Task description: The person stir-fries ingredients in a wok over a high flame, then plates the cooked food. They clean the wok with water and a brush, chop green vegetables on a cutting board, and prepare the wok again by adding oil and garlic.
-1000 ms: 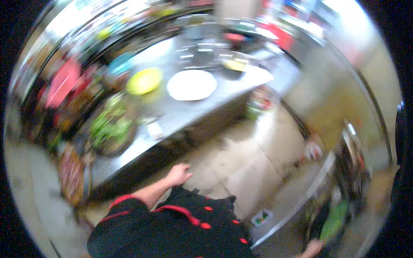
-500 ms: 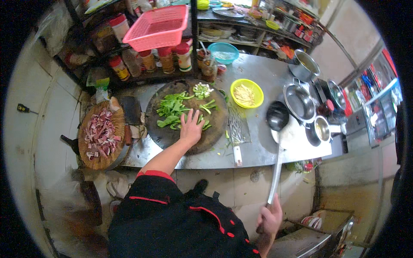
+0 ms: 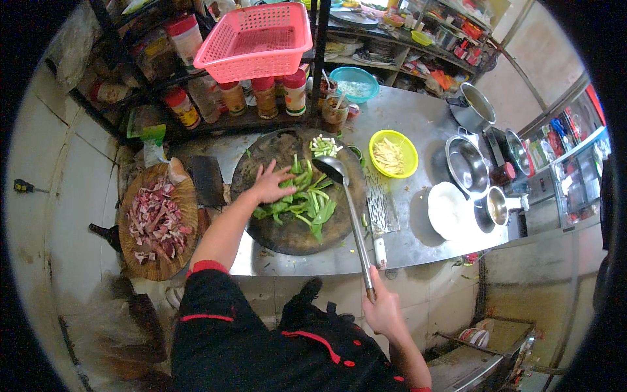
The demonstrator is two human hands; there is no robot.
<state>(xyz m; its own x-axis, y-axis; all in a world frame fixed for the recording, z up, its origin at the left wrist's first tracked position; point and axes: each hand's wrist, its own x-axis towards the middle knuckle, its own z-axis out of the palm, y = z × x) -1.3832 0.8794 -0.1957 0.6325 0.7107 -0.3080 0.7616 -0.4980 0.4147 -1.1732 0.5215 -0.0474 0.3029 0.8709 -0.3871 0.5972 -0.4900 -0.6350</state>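
My left hand rests at the left side of a loose heap of leafy greens, fingers spread and touching the leaves. The greens lie on a round wooden chopping board. My right hand is wrapped round the handle of a long metal ladle. The ladle's bowl is over the upper right of the board, beside the greens and just below a small pile of cut white-and-green stalks. To the board's right lies a cleaver with a white handle and bits stuck on its blade.
Chopped raw meat covers a second round board at left, with a dark cleaver blade near it. Rightward stand a yellow basket of pale strips, a white bowl and metal pots. A pink basket sits above jars.
The ladle has swung left from the white bowl to over the board, with my right hand moving up and left. My left hand has shifted left, and the greens are now gathered into one heap.
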